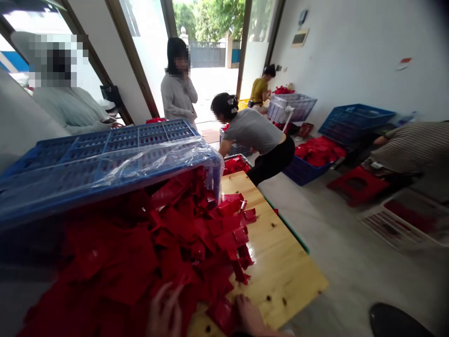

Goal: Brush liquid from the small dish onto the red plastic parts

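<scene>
A large heap of glossy red folded pieces (140, 248) spills across a pine tabletop (284, 276). My left hand (164, 311) lies at the heap's near edge, fingers spread and touching the red pieces. My right hand (249, 317) is on the tabletop, its fingers against a red piece (220, 314); the frame's bottom edge cuts off both hands. Over the heap, a blue plastic crate (105, 154) lies tilted, wrapped in clear plastic film (157, 161), and it hides the heap's far part.
A person in a grey shirt (252, 133) bends at the table's far end, and another stands by the doorway (210, 61). Further co-workers sit nearby among blue crates (356, 122), red piles (319, 150), and a red stool (358, 185). A white crate (396, 222) lies on the floor.
</scene>
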A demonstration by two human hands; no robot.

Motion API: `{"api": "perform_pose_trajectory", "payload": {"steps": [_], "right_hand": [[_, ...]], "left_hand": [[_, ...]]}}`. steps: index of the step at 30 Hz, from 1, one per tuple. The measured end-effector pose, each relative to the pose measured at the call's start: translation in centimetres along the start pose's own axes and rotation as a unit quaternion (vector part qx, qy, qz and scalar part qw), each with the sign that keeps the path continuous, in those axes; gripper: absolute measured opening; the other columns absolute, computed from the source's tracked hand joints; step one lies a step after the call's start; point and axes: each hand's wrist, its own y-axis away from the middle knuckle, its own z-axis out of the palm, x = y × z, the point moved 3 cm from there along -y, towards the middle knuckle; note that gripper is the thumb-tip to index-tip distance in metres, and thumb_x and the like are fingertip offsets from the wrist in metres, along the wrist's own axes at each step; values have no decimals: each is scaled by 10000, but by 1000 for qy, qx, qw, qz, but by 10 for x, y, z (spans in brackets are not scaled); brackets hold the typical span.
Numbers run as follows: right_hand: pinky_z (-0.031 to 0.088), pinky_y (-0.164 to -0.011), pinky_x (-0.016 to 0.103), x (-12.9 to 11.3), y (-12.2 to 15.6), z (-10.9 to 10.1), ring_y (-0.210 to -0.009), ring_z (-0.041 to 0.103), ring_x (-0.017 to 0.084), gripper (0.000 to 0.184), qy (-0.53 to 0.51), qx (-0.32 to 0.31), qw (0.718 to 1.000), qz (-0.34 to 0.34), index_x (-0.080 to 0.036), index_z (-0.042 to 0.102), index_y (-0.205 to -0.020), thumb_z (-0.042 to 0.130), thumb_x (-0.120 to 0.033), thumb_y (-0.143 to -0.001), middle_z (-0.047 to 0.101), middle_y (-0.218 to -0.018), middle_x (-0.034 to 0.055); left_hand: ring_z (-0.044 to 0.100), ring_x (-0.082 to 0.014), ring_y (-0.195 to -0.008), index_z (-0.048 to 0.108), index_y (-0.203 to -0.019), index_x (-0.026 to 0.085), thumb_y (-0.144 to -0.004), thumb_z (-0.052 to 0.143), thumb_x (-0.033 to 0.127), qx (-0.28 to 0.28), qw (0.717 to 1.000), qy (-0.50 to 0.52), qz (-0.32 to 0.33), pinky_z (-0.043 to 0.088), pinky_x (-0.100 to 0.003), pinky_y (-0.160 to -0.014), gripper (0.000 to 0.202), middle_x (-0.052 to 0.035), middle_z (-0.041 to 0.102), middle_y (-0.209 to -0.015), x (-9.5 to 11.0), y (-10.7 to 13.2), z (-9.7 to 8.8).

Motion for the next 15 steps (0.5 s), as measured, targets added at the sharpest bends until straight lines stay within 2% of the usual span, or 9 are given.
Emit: {"api": "perform_pose_trajectory", "payload": {"steps": [1, 3, 6, 8, 10, 13, 15], "right_hand": [[636, -997, 494, -3, -2, 7, -1212, 734, 298, 355, 3, -14, 1000, 4, -238, 736, -1282, 802, -472, -1023, 750, -1314, 97], [619, -1042, 498, -6, -3, 13, -1256, 717, 305, 320, 2, -45, 999, 1, -230, 744, -1272, 815, -415, -1021, 739, -1348, 89], [642, -970, 437, -1, 4, 2, -1149, 752, 279, 247, -15, -99, 995, -20, -200, 767, -1184, 813, -382, -1023, 767, -1240, 58], [656, -913, 421, 7, 11, -18, -1041, 764, 253, 250, -27, -128, 991, -40, -159, 767, -1139, 791, -387, -1039, 776, -1149, 44], [649, -910, 420, 13, 18, -46, -990, 758, 229, 237, -30, -142, 987, -66, -149, 763, -1087, 805, -375, -1028, 773, -1085, 33], [630, -908, 418, 8, 24, -96, -938, 738, 208, 224, -50, -141, 981, -120, -158, 745, -1017, 812, -372, -1020, 753, -1010, 21], [620, -883, 401, -9, 22, -127, -901, 723, 198, 240, -82, -141, 972, -168, -164, 735, -985, 809, -389, -1018, 741, -970, 11]], "left_hand": [[802, -273, -1144, 838, -1263, 345, -1045, 578, 263, -53, 998, 35, -17, 688, -374, -1002, 348, -105, 790, -1306, 10, 9, 18], [804, -274, -1199, 852, -1273, 341, -1066, 525, 290, -162, 979, 102, -69, 682, -342, -1018, 391, -126, 765, -1408, 24, 25, 45], [782, -302, -1270, 846, -1317, 337, -1049, 529, 376, -297, 925, 191, -140, 639, -359, -1097, 416, -152, 765, -1423, 35, 43, 67], [778, -320, -1268, 842, -1318, 335, -1029, 534, 440, -354, 891, 226, -175, 620, -388, -1120, 435, -157, 799, -1344, 36, 51, 72], [776, -334, -1258, 839, -1309, 329, -1017, 521, 485, -384, 870, 236, -201, 609, -412, -1128, 459, -161, 816, -1298, 33, 57, 73], [781, -346, -1232, 822, -1338, 314, -982, 545, 508, -400, 857, 229, -229, 610, -436, -1121, 491, -165, 814, -1323, 27, 65, 74], [788, -354, -1208, 814, -1354, 311, -942, 603, 528, -410, 850, 222, -244, 616, -459, -1116, 511, -162, 809, -1349, 26, 70, 76]]}}
